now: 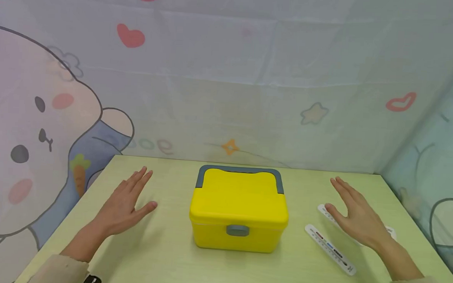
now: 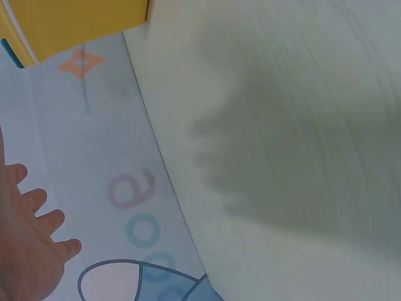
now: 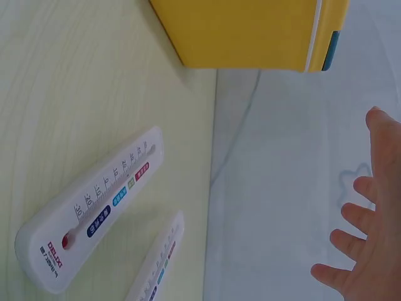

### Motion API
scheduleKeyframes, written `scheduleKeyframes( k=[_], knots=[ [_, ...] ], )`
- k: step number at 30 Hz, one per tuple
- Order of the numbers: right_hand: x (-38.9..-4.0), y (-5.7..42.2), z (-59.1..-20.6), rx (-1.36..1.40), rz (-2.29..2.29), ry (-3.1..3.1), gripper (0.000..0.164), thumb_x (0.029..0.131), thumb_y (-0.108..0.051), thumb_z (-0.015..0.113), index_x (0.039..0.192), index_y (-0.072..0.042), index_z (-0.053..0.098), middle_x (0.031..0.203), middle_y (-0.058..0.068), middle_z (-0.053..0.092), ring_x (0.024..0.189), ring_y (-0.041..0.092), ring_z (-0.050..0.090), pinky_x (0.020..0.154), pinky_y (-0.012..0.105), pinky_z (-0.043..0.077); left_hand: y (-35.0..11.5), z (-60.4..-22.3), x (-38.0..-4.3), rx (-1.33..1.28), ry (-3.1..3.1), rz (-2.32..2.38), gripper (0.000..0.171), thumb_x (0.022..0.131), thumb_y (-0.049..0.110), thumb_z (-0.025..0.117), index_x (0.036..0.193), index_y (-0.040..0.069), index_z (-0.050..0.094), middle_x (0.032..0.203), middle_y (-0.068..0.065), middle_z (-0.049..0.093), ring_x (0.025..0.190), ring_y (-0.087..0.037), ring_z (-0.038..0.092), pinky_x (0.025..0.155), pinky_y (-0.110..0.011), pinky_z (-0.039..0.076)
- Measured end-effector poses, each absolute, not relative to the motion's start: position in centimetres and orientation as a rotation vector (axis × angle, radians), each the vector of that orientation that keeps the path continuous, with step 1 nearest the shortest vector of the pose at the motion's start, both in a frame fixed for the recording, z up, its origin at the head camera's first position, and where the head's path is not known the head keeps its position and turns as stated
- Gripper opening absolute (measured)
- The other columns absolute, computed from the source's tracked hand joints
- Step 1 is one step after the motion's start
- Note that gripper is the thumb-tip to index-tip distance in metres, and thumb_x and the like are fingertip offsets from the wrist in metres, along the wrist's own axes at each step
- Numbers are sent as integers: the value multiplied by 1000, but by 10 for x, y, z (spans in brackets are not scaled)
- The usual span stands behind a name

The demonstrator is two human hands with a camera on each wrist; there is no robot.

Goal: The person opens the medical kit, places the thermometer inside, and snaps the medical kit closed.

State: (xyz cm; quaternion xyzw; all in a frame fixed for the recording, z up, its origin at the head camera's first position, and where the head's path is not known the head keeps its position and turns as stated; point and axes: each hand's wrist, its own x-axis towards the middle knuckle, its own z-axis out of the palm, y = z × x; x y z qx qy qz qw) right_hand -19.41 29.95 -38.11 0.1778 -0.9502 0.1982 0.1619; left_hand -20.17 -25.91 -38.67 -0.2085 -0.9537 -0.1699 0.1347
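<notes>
A yellow box (image 1: 240,202) with a grey handle (image 1: 240,169) and grey latch (image 1: 237,230) stands closed at mid-table. To its left, my left hand (image 1: 124,209) hovers with straight fingers and thumb apart, holding nothing; its shadow falls on the table in the left wrist view. My right hand (image 1: 362,221) is held up likewise on the other side, over white thermometers. One thermometer (image 3: 91,210) with a printed scale and coloured labels lies nearest the box's front right. Behind it lies a second thermometer (image 3: 158,260), partly covered by my right hand in the head view.
A white piece (image 1: 391,232) shows beyond my right wrist. The pale wooden table (image 1: 158,262) ends at the back against a printed cloth (image 1: 222,73) with hearts and a cartoon animal. Another cloth (image 1: 440,170) hangs along the right side.
</notes>
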Motion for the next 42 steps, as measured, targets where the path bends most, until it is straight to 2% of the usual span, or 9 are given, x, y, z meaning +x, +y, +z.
scheduleKeyframes(
  k=[8, 15, 24, 35, 42],
  knots=[
    [-191, 285, -381, 543, 659, -2677, 69, 90, -30, 59, 147, -17, 23, 150, 12, 26, 128, 44, 31, 91, 65, 32, -253, -394, -201, -589, -2668, -582, 76, 88, 38, 58, 149, 18, 17, 152, -12, 20, 134, -38, 25, 102, -58, 26],
    [-188, 269, -381, 564, 698, -2707, 70, 91, -31, 58, 148, -22, 19, 152, 7, 21, 130, 41, 29, 92, 65, 33, -244, -395, -200, -619, -2617, -605, 76, 87, 36, 61, 148, 16, 21, 151, -10, 21, 132, -38, 29, 98, -58, 31],
    [-183, 251, -379, 617, 686, -2692, 70, 90, -28, 59, 148, -23, 19, 153, 4, 20, 132, 39, 30, 91, 63, 38, -231, -391, -193, -655, -2572, -622, 78, 85, 34, 64, 147, 16, 22, 151, -8, 22, 131, -35, 30, 98, -57, 33],
    [-180, 235, -382, 654, 742, -2702, 72, 90, -29, 59, 148, -29, 16, 154, -4, 16, 134, 35, 29, 94, 62, 37, -209, -381, -180, -729, -2544, -589, 85, 79, 38, 68, 148, 19, 21, 152, -4, 22, 134, -28, 28, 103, -52, 32],
    [-178, 227, -383, 666, 755, -2718, 71, 91, -33, 57, 148, -32, 15, 154, -5, 16, 132, 36, 33, 89, 61, 42, -197, -377, -172, -763, -2537, -561, 87, 78, 41, 69, 148, 19, 21, 152, -2, 22, 136, -24, 27, 103, -49, 33]
  ],
)
